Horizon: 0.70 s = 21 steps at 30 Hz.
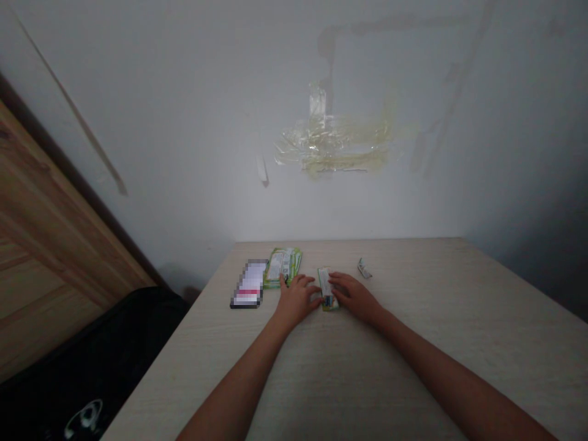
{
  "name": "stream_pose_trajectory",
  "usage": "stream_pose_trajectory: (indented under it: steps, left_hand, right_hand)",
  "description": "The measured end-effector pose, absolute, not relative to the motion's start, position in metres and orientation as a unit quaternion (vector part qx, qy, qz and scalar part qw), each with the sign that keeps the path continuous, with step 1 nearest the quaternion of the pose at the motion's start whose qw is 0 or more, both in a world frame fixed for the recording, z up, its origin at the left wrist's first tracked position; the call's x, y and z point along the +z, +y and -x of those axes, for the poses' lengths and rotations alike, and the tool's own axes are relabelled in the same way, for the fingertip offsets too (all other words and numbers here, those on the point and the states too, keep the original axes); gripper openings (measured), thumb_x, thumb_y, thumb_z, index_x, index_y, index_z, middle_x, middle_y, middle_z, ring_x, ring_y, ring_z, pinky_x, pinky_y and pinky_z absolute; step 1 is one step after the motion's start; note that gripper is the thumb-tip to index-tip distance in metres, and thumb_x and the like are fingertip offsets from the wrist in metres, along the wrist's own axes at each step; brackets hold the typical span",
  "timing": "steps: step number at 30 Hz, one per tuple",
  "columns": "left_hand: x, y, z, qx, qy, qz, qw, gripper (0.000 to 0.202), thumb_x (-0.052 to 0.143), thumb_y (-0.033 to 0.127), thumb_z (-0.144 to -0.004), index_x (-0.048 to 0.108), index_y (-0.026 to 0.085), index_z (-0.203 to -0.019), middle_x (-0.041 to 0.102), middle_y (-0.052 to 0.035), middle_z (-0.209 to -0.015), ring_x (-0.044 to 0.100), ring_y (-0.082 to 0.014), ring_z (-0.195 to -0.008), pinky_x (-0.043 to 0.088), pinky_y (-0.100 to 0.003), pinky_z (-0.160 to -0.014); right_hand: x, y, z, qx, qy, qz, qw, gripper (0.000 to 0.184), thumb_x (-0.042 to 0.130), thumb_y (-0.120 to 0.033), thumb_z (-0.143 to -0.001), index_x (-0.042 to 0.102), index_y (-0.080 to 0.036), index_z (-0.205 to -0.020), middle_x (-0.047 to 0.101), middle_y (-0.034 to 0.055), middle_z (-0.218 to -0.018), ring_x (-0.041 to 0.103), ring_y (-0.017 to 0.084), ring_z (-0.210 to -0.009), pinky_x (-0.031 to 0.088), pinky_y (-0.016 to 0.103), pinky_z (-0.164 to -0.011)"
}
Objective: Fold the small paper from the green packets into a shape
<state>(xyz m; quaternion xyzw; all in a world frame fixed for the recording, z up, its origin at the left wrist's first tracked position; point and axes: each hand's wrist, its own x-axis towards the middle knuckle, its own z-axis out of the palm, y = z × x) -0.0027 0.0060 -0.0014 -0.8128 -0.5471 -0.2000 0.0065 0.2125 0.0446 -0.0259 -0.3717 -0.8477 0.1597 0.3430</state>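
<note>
A narrow packet (pixel 324 283) with green and white print lies on the table between my hands. My left hand (pixel 296 300) is spread, its thumb and index fingertip at the packet's left edge. My right hand (pixel 353 296) has its fingertips over the packet's right edge, holding it against the table. Left of the packet, a small stack of green and white packets (pixel 278 263) lies just beyond my left fingers. A phone (pixel 249 285) with a lit, blurred screen rests beside that stack.
A crumpled scrap of wrapper (pixel 364 268) lies to the right. The pale wooden table (pixel 413 269) meets a wall (pixel 193 122) with peeling clear tape (pixel 340 144). At left are a wooden panel (pixel 41 245) and a black bag-like thing (pixel 124 331).
</note>
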Motion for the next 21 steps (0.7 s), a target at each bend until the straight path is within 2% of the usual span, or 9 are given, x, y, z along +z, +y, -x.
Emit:
stream_pose_trajectory:
  steps: [4,21]
  left_hand:
    - [-0.0023,0.0064,0.0032,-0.202,-0.545,0.814,0.008,0.022,0.064,0.045,-0.081,0.069,0.039,-0.102,0.063,0.0004,-0.126,0.046,-0.0291,-0.125,0.001,-0.077,-0.106]
    - [0.0004,0.0042,0.0038,-0.201,-0.549,0.812,-0.015,0.022,0.062,0.047,-0.083,0.069,0.037,-0.101,0.062,-0.0008,-0.124,0.049,-0.0274,-0.122,0.002,-0.076,-0.105]
  right_hand:
    - [-0.0277,0.0479,-0.2148,0.166,-0.846,0.371,0.344,0.029,0.052,-0.031,-0.092,0.068,-0.022,-0.115,0.063,0.0099,-0.125,0.056,0.022,-0.119,0.042,0.044,-0.106]
    - [-0.0231,0.0441,-0.2127,0.112,-0.869,0.376,0.302,0.028,0.054,-0.027,-0.090,0.071,-0.021,-0.112,0.061,0.0112,-0.128,0.056,0.023,-0.117,0.043,0.039,-0.104]
